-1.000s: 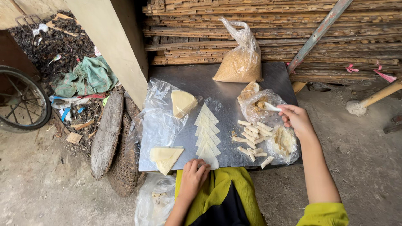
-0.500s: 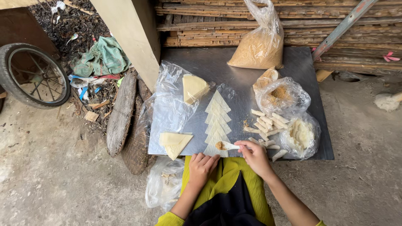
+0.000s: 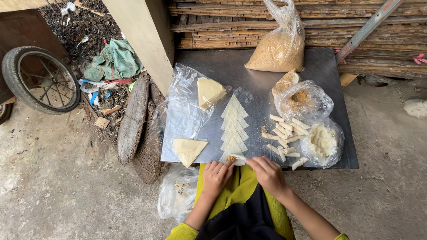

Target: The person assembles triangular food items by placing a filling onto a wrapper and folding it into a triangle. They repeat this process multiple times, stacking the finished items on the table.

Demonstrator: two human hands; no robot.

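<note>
The left hand (image 3: 216, 176) has come up to the table's near edge, fingers curled on the front triangular wrapper (image 3: 232, 158), whose tip points away along the row. The right hand (image 3: 268, 174), drawn in closer, pinches its other corner.

Both hands at near edge of grey table (image 3: 320, 66): left hand (image 3: 216, 176) and right hand (image 3: 267, 173) touched nearest wrapper (image 3: 233, 158) of triangle row (image 3: 233, 126), brown filling on it. Rolled pieces (image 3: 284, 135) piled right of row, beside open bags of crumbs (image 3: 302, 100) and white paste (image 3: 323, 141). Folded wrapper stacks (image 3: 189, 149) lay left. Big crumb bag (image 3: 278, 49) stood at far edge. Wheel (image 3: 40, 80) on ground far left.
</note>
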